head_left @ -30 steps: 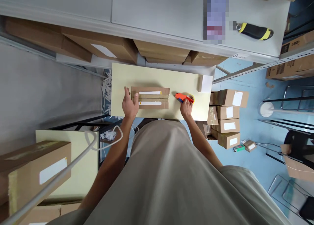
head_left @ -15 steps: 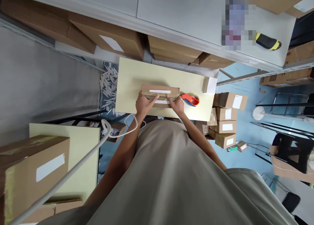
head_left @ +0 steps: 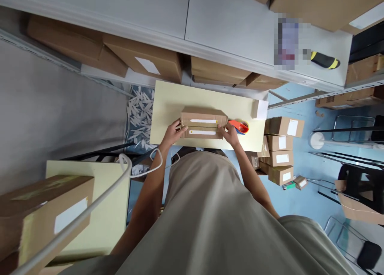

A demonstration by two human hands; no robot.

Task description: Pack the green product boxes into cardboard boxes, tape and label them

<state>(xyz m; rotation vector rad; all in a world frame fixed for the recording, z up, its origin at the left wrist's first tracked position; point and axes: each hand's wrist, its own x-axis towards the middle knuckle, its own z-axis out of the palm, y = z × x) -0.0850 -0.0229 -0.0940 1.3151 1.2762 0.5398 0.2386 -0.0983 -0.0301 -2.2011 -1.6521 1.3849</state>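
A small brown cardboard box [head_left: 204, 127] lies on the pale yellow table [head_left: 168, 99] in front of me. Two long white strips, each with a small yellow mark, show on its top, on either side of a lengthwise seam. My left hand [head_left: 172, 133] grips the left end, its thumb over the near corner. At the opposite end, my right hand [head_left: 230, 134] holds the box with fingers and thumb on the near right corner. Just right of that hand lies an orange and blue tape dispenser [head_left: 240, 126]; the hand partly covers it.
A white block-shaped box [head_left: 259, 109] stands at the table's right edge. Beyond the table runs a grey shelf [head_left: 228, 31] with a black-yellow handled tool [head_left: 325, 60]. Stacked cartons [head_left: 280, 143] stand at right; a white tube [head_left: 90, 211] crosses the lower left.
My view has shifted, so the table sits lower and further right. My thumbs have moved apart, from near the middle of the box top out towards its ends.
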